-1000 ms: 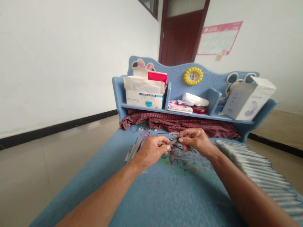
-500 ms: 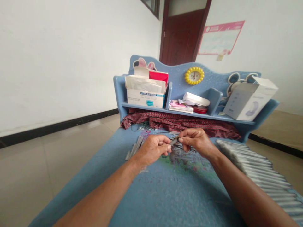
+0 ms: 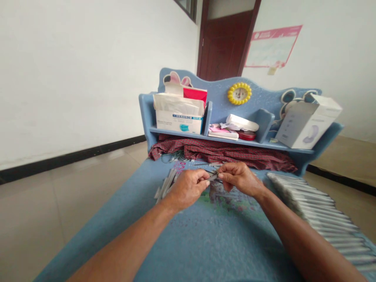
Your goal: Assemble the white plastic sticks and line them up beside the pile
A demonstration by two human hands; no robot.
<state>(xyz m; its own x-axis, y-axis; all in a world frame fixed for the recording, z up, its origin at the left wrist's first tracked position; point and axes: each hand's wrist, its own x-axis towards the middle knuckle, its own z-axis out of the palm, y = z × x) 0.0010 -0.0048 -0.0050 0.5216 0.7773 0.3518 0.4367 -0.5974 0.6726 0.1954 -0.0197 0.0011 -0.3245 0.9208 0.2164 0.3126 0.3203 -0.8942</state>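
Observation:
My left hand [image 3: 189, 188] is closed in a pinch on one end of a thin grey strip [image 3: 213, 177], perhaps a narrow sleeve; its exact kind is too small to tell. At the other end, the fingertips of my right hand [image 3: 241, 179] pinch together, with a dark tip showing beside them. Both hands are just above the blue desk [image 3: 205, 243], nearly meeting. Thin dark sticks lie behind and under the fingers, partly hidden. Left of my left hand is a small pile of pale, clear-looking strips [image 3: 167, 182].
Many slim, silvery wrapped pieces [image 3: 320, 211] lie in a row along the desk's right side. A red checked cloth [image 3: 235, 152] is bunched below the shelf. On the shelf stand a mask box [image 3: 179, 119], a red tin [image 3: 246, 135] and a white box [image 3: 308, 125].
The hands have come slightly closer together, and the right hand has shifted a little left and down. The left fingers are now curled tighter around the grey strip.

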